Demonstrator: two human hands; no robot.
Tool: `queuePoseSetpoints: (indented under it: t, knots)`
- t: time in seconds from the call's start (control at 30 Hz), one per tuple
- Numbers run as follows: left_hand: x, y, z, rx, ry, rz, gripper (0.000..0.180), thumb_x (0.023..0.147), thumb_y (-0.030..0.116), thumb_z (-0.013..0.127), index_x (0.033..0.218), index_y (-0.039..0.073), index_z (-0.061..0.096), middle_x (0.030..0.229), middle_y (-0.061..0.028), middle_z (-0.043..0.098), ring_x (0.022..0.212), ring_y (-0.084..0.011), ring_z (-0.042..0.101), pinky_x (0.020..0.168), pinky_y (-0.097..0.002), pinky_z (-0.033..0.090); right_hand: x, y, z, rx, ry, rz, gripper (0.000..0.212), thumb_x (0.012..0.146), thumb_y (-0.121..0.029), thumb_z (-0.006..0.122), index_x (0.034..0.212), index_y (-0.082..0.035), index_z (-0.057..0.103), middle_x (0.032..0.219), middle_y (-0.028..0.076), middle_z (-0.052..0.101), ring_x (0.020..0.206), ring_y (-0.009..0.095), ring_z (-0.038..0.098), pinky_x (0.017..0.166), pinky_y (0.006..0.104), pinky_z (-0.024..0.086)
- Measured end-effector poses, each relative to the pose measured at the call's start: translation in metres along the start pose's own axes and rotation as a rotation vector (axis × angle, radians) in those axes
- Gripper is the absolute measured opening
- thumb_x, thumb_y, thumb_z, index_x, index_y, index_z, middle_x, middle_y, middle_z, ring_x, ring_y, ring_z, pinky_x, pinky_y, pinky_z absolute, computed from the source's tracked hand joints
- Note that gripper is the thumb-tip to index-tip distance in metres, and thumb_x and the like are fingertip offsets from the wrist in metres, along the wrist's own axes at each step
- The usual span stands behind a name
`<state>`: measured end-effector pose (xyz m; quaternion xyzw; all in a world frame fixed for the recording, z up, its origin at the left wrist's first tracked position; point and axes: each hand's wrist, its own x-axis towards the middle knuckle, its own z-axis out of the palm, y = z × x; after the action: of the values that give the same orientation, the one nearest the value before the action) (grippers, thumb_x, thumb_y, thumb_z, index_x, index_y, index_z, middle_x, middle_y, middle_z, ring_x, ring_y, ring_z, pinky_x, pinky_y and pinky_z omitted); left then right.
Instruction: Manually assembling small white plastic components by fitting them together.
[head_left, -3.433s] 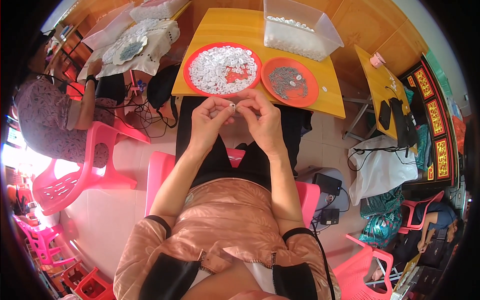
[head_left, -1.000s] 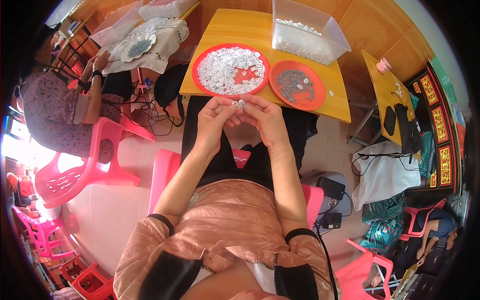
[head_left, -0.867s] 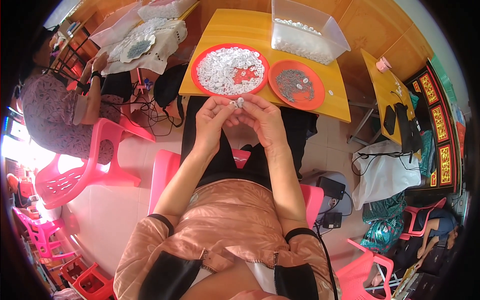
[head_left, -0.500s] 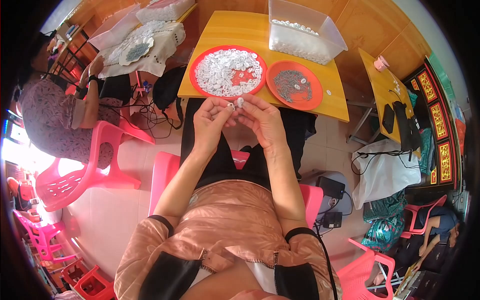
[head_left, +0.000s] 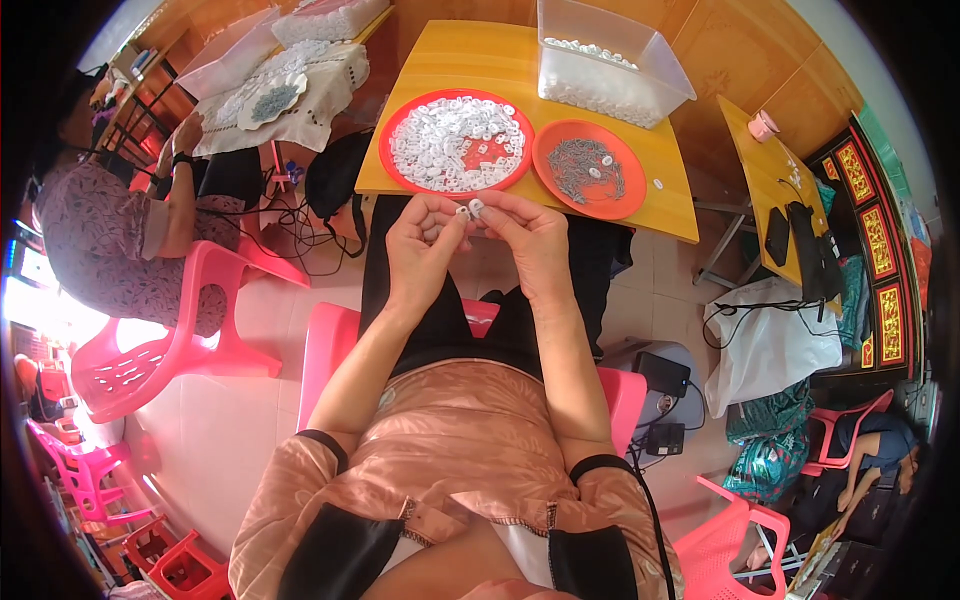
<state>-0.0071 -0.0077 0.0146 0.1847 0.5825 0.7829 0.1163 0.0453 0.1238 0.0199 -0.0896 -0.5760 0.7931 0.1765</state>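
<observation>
The left hand (head_left: 418,262) clamps a first white piece (head_left: 462,212) between thumb and finger. The right hand (head_left: 535,258) pinches a second white piece (head_left: 476,206) just beside it. Both pieces are near the 6 o'clock rim of the red tray (head_left: 386,160). The orange plate (head_left: 625,152), bearing grey metal pieces (head_left: 576,172), lies at 2 o'clock from the hands.

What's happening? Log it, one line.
left hand: white piece pinched; right hand: white piece pinched; red tray: white pieces; orange plate: grey pieces

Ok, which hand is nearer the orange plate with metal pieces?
Right. The right hand is by the near left edge of the orange plate; the left hand is farther left.
</observation>
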Motion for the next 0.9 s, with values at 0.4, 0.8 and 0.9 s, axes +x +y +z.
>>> queuePoseSetpoints:
  t: [0.4,0.8,0.9]
  knots:
    - [-0.002,0.005,0.001,0.008,-0.069,-0.023,0.009,0.087,0.006,0.059,0.094,0.001,0.054,0.082,-0.0058,0.065,0.064,-0.0055,0.058,0.057,-0.0168,0.044,-0.004,-0.011,0.000,-0.058,-0.050,-0.087,0.019,0.084,-0.001,0.061,0.101,0.004,0.065,0.089,0.007,0.067,0.079,0.010,0.063,0.072,0.0206,0.049]
    - [0.004,-0.003,-0.009,0.108,-0.233,0.178,0.024,0.086,0.009,0.062,0.108,0.002,0.056,0.100,-0.0063,0.064,0.083,-0.0094,0.058,0.072,-0.0209,0.045,-0.014,-0.034,0.001,-0.117,-0.082,-0.124,0.020,0.083,0.000,0.061,0.102,0.006,0.062,0.085,0.007,0.067,0.078,0.008,0.062,0.071,0.0199,0.049]
    - [0.007,0.006,-0.008,0.263,-0.338,0.359,0.032,0.086,0.012,0.061,0.116,0.002,0.056,0.117,-0.0092,0.057,0.106,-0.0161,0.052,0.089,-0.0284,0.042,-0.015,-0.036,0.001,-0.046,-0.087,-0.091,0.023,0.082,0.001,0.061,0.103,0.005,0.055,0.084,0.008,0.067,0.079,0.008,0.062,0.071,0.0200,0.048]
